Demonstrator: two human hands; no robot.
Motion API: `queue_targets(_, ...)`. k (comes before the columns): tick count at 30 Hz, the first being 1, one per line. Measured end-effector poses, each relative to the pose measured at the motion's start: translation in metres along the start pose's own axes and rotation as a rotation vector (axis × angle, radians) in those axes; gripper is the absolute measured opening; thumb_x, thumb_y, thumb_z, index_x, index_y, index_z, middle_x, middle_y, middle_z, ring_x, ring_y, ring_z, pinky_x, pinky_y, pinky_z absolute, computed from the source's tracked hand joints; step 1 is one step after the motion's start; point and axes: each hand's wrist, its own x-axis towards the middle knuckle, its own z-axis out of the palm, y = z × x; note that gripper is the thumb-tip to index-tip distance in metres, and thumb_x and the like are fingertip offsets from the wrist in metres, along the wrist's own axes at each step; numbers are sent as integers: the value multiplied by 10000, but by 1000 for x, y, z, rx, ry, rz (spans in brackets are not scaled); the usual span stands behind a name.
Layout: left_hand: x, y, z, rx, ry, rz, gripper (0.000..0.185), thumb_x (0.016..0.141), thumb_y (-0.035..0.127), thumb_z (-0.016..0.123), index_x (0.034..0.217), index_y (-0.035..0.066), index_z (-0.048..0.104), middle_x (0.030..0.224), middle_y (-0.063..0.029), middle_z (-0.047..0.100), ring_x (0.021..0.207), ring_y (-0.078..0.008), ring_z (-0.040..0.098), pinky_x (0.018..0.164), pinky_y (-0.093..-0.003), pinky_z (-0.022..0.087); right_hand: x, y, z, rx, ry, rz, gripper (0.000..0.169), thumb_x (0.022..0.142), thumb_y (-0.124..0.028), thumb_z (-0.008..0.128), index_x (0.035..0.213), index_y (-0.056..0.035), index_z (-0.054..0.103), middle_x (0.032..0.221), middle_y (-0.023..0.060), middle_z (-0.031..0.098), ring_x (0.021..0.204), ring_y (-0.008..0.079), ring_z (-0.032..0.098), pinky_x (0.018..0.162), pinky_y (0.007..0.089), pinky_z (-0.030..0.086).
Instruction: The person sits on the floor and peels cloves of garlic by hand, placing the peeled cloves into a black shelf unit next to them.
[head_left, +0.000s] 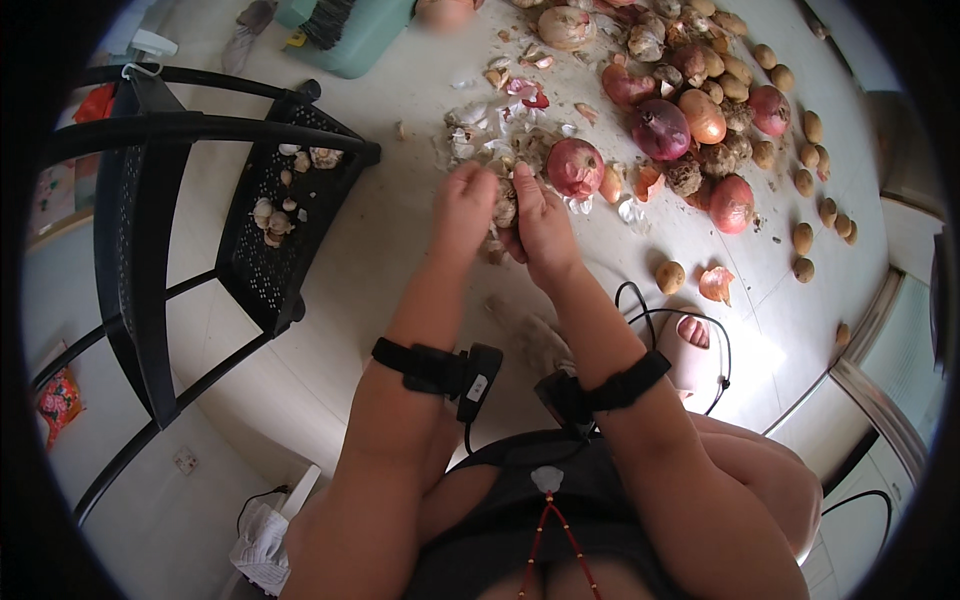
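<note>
A garlic bulb (505, 206) with papery skin is held between my hands above the floor. My right hand (546, 229) grips it from the right, thumb on top and fingers underneath. On its other side, my left hand (466, 208) is slightly blurred, its curled fingers pinching at the bulb's upper edge. White garlic skins (469, 124) lie in a heap just beyond the hands. Close to my right fingertips rests a red onion (574, 168). At the left, the black perforated rack shelf (259, 217) carries several garlic bulbs (279, 223) and loose cloves.
Onions (660, 129), potatoes (736, 69) and peels spread over the pale floor (360, 247) toward the upper right. A green dustpan (352, 45) with a dark brush is at the top. A black cable (724, 341) loops by my slippered foot (688, 349). Black rack rails (210, 127) stand left.
</note>
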Motion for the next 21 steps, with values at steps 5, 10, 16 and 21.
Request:
queue_targets(5,-12,24,8,-367,28,-215,211,796,222,535,731,23,521,543,19,469,450,-54,411,355,-237,307,-1,0,-4,118,-12,-56,499,842,-522,320,728,-69,494,481,13,413,346,95,357,311,219,238)
queue_targets(10,-15,36,5,-91,-72,-123,205,773,223,575,830,27,558,615,2,514,429,-49,431,349,-197,336,5,-9,-9,5,21,-100,547,835,-548,294,687,-60,494,486,18,422,351,100,363,320,228,251)
queue_targets(16,-14,41,-7,5,-249,-140,207,751,168,588,894,20,564,707,-23,564,499,-73,508,397,-195,412,9,-6,-15,-242,50,-197,579,836,-511,351,770,20,572,549,64,496,497,138,477,462,284,383)
queue_targets(21,-13,41,-12,-91,-284,-247,199,740,139,592,883,5,554,737,-45,568,546,-118,556,446,-218,466,14,-9,-20,-446,16,-182,548,817,-486,398,793,24,596,625,135,550,644,221,547,624,332,421)
